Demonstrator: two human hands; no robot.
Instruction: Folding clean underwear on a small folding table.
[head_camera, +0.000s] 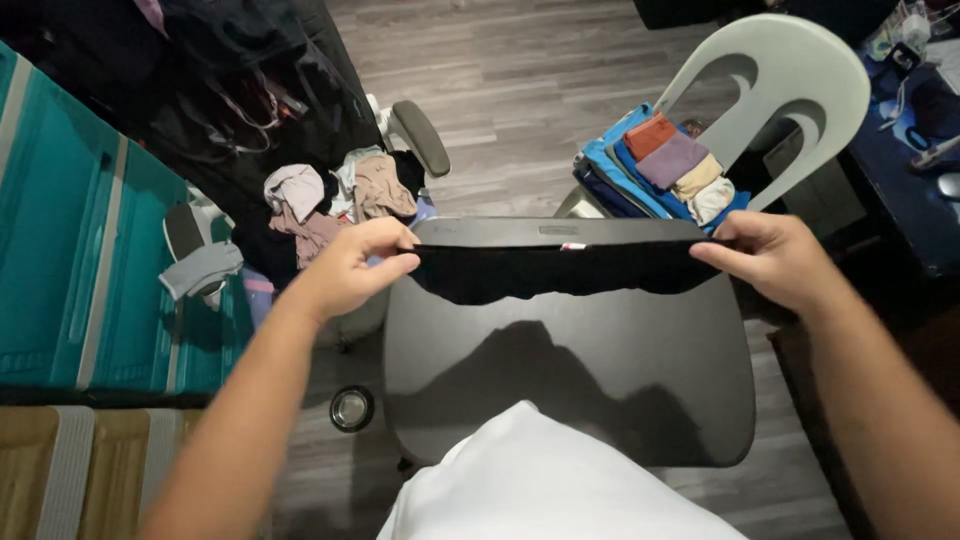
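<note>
Left hand: my left hand (350, 268) pinched one end of a black garment (555, 270), fingers (385, 238) closed on the cloth.
Right hand: my right hand (775, 258) gripped the other end, fingers shut on the fabric.
Garment: it hung stretched between both hands, just above the far edge of the dark desk (570, 360), sagging a little in the middle; a small light tag showed at its top edge.
Shadow: the cloth cast a dark shape on the desk below.
Chair right: a pale plastic chair (790, 70) carried a folded stack of clothes (660, 165), blue, orange, purple and cream.
Chair left: an office chair (415, 135) held a loose heap of clothes (335, 195).
Floor: a small round metal bowl (351, 408) sat on grey wood planks beside the desk.
</note>
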